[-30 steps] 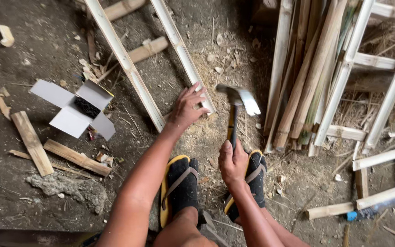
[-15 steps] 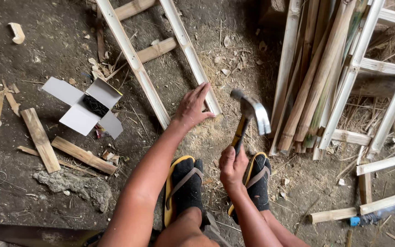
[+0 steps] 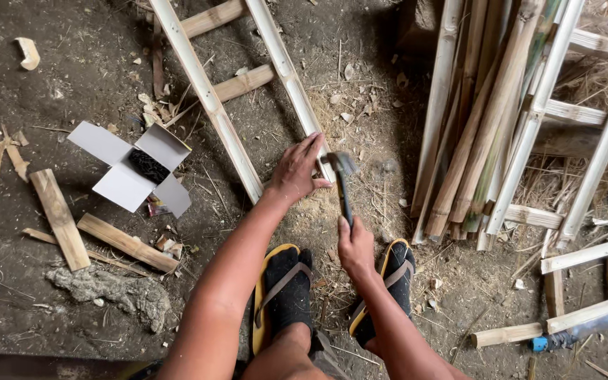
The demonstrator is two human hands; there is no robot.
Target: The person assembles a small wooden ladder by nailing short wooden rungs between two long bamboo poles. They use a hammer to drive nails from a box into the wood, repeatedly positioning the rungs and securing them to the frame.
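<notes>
A hammer [image 3: 343,184] is being gripped at the lower end of its handle by the right hand [image 3: 355,246], whose grip is being kept clamped around it; the metal head is being held against the lower end of the right rail of a bamboo ladder frame [image 3: 209,98] lying on the dirt floor [image 3: 58,91]. That rail end is being pressed by the left hand [image 3: 297,172], its fingers being laid flat along the rail, the grip spread apart. An opened white cardboard box [image 3: 131,172] is being seen left of the frame, and bamboo poles [image 3: 480,134] are being leaned at the right.
</notes>
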